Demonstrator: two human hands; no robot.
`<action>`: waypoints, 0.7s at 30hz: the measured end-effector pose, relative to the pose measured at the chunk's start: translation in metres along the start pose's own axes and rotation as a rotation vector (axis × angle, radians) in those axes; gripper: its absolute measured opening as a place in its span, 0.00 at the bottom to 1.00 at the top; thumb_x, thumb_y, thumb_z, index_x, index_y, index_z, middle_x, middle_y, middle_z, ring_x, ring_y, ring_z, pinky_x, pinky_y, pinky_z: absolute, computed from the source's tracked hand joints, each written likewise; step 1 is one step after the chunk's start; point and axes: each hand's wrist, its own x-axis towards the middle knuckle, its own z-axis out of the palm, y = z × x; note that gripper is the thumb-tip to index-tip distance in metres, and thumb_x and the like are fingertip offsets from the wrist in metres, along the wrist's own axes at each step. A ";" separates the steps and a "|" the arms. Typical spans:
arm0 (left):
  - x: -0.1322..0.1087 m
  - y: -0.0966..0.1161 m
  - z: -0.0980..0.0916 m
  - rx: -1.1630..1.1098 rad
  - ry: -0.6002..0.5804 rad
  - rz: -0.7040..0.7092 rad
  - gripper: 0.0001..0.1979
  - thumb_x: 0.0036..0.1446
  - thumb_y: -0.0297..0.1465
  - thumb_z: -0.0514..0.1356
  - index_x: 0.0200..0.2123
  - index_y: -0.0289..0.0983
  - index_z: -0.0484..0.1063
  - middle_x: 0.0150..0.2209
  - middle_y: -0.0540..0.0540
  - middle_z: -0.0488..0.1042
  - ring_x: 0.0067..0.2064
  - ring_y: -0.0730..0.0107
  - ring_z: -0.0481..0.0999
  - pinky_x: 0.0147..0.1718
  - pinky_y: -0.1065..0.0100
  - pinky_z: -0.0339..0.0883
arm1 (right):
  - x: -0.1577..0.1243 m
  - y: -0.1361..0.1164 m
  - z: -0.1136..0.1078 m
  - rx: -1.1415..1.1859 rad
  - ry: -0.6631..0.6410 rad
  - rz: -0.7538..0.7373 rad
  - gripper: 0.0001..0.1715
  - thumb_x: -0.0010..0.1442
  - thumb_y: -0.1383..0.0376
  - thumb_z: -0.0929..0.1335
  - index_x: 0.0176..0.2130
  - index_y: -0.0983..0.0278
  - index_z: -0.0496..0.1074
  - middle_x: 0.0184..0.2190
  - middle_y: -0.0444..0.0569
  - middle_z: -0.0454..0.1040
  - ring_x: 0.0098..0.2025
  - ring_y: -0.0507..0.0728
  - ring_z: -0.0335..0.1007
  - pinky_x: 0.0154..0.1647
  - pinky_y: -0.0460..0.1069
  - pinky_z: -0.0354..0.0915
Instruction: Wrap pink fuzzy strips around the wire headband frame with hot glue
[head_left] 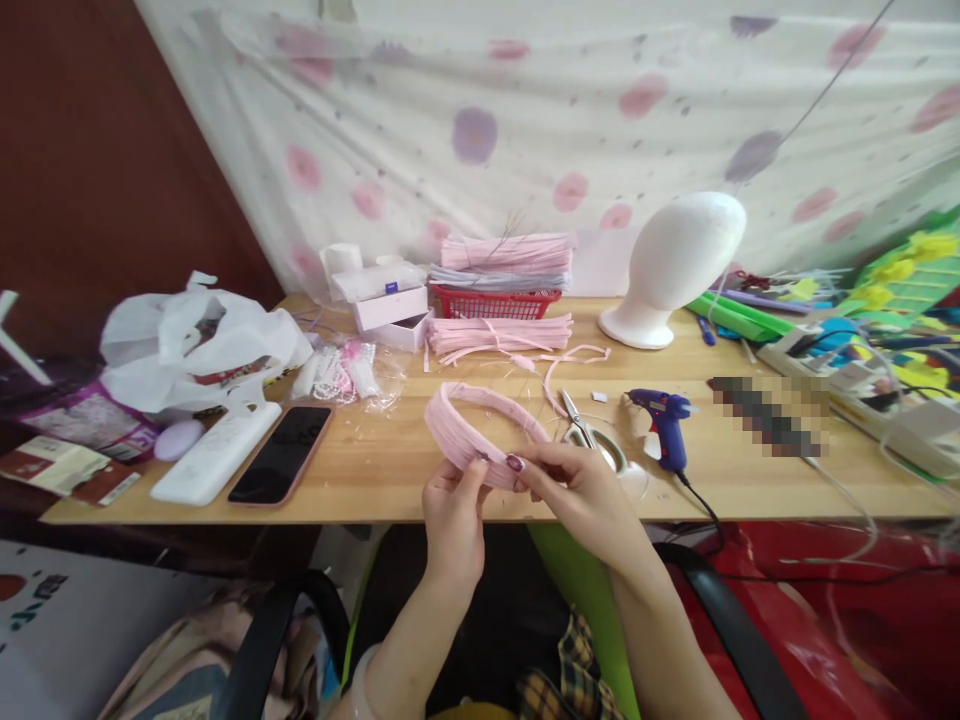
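Observation:
A pink wrapped headband (465, 425) arches over the near edge of the wooden table (390, 480). My left hand (454, 515) pinches its near end from below, fingers closed on it. My right hand (577, 485) grips the same band just to the right, thumb and fingers pressed on the pink wrapping. Both hands hover at the table's front edge, above my lap. Scissors (576, 420) and a blue glue gun (664, 420) lie just beyond my right hand.
Pink strips (499, 335) lie before a red basket (495, 300) with more bundles on it. A white foam head (679, 265) stands at the back. A phone (281, 455), a white remote (214, 455) and a white plastic bag (195, 340) lie left. A power strip (847, 385) and cables lie right.

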 end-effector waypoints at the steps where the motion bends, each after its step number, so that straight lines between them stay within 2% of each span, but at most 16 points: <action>1: 0.000 0.001 -0.001 0.005 -0.014 -0.008 0.09 0.42 0.32 0.74 0.27 0.34 0.81 0.28 0.47 0.83 0.31 0.65 0.83 0.38 0.65 0.75 | 0.000 0.001 0.000 0.004 0.005 0.002 0.15 0.63 0.57 0.69 0.35 0.63 0.83 0.25 0.48 0.79 0.28 0.55 0.75 0.27 0.47 0.67; 5: -0.003 0.007 -0.006 0.011 -0.111 -0.045 0.13 0.43 0.33 0.76 0.33 0.34 0.83 0.33 0.44 0.85 0.38 0.60 0.84 0.43 0.61 0.76 | 0.000 0.004 -0.001 0.006 0.043 0.020 0.16 0.63 0.56 0.69 0.36 0.64 0.82 0.25 0.48 0.79 0.27 0.55 0.74 0.27 0.47 0.66; 8: -0.004 0.010 -0.008 0.000 -0.153 -0.061 0.15 0.43 0.33 0.76 0.35 0.34 0.83 0.36 0.43 0.85 0.40 0.61 0.84 0.44 0.63 0.75 | 0.001 0.004 0.000 -0.001 0.054 0.024 0.16 0.63 0.57 0.69 0.36 0.64 0.83 0.25 0.48 0.79 0.27 0.55 0.74 0.27 0.47 0.66; 13: 0.001 0.010 -0.004 -0.035 -0.079 -0.057 0.14 0.41 0.34 0.78 0.31 0.35 0.83 0.33 0.47 0.85 0.36 0.69 0.83 0.41 0.70 0.74 | 0.002 0.003 0.005 -0.019 0.053 0.013 0.15 0.63 0.58 0.68 0.36 0.64 0.83 0.26 0.49 0.79 0.28 0.56 0.74 0.27 0.47 0.67; 21: 0.001 0.011 0.002 -0.030 0.024 -0.069 0.15 0.37 0.31 0.79 0.30 0.33 0.82 0.31 0.46 0.84 0.34 0.64 0.83 0.38 0.65 0.76 | 0.002 0.004 0.005 -0.013 0.043 -0.008 0.15 0.62 0.59 0.68 0.34 0.64 0.83 0.24 0.49 0.79 0.27 0.55 0.73 0.27 0.47 0.66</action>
